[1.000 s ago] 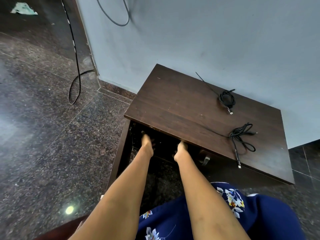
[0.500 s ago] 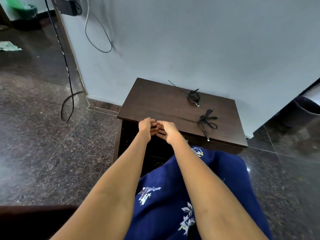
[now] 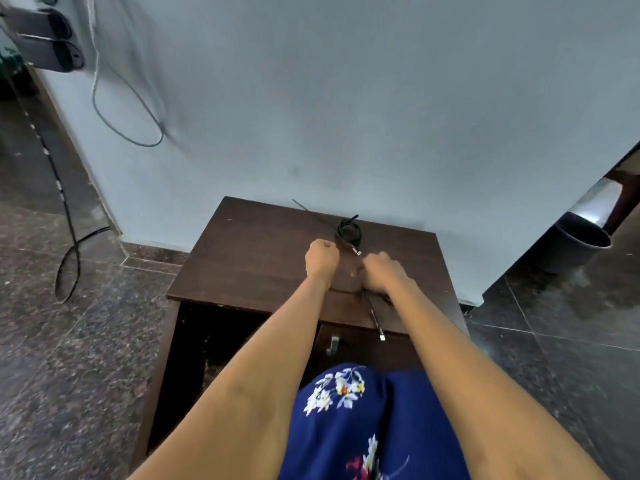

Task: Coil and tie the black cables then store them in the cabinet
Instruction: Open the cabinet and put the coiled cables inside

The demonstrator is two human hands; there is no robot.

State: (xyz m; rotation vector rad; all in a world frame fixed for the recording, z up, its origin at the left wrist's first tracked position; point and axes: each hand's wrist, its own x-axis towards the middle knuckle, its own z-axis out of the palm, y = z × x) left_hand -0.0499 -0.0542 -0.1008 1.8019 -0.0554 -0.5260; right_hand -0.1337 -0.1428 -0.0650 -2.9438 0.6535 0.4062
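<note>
- The right hand (image 3: 382,273) is blurred and covers most of the near black cable (image 3: 374,313); whether its fingers grip it cannot be told.
- The left hand (image 3: 321,256) is curled into a fist, its contents hidden.
- The coiled cable (image 3: 349,233) lies near the cabinet (image 3: 242,268) surface's back edge; the left half is bare.

Domestic room, by appearance: dark wooden cabinet (image 3: 263,258) set against plain pale wall (image 3: 346,98); speckled dark stone floor tiles (image 3: 69,341) surrounding cabinet; grey bin (image 3: 575,247) right of cabinet.
</note>
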